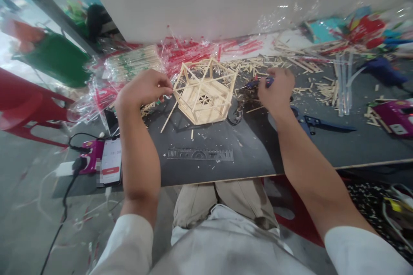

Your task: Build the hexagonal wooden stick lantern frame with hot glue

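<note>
A small six-sided house frame of pale wooden sticks [204, 94] stands on the dark work board [245, 154]. My left hand [145, 88] pinches a thin stick at the frame's left edge. My right hand [277, 88] is closed on a blue-handled tool [258, 82] just right of the frame, its tip pointing toward the frame. One loose stick [168, 118] leans from the frame's lower left corner onto the board.
Loose stick offcuts [309, 81] litter the board's far side. Blue pliers [319, 122] lie right of my right arm. A black ruler [200, 154] lies near the front edge. Wrapped stick bundles [135, 62] sit behind left. A phone [111, 161] lies at left.
</note>
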`<action>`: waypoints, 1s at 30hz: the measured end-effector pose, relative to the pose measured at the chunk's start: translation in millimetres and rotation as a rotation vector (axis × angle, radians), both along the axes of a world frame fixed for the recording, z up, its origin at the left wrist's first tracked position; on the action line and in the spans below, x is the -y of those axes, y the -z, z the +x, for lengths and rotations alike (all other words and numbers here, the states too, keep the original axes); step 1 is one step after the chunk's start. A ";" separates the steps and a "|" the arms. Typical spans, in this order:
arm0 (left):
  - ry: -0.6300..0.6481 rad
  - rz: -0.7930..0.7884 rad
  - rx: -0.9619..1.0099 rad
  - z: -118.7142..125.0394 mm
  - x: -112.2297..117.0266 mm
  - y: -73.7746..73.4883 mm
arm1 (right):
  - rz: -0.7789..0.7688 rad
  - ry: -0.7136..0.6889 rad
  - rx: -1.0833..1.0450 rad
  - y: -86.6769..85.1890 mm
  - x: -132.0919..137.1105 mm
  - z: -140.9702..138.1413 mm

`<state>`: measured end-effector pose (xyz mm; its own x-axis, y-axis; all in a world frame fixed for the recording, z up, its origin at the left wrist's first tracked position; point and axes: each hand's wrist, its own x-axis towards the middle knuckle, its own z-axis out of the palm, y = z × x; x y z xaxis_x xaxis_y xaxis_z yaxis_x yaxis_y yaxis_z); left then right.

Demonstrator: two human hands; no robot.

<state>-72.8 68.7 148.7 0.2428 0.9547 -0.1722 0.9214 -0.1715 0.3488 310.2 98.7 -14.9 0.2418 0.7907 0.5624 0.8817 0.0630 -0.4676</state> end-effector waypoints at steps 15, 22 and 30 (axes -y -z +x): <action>-0.024 0.059 0.003 14.1 -1.4 3.7 | 0.114 -0.536 -0.281 -18.3 37.8 -67.7; -0.015 0.142 -0.099 22.2 1.7 1.1 | 0.160 -0.575 -0.251 -11.1 30.5 -62.8; 0.052 0.114 -0.090 22.8 0.0 1.9 | 0.181 -0.555 -0.253 -12.3 32.0 -63.0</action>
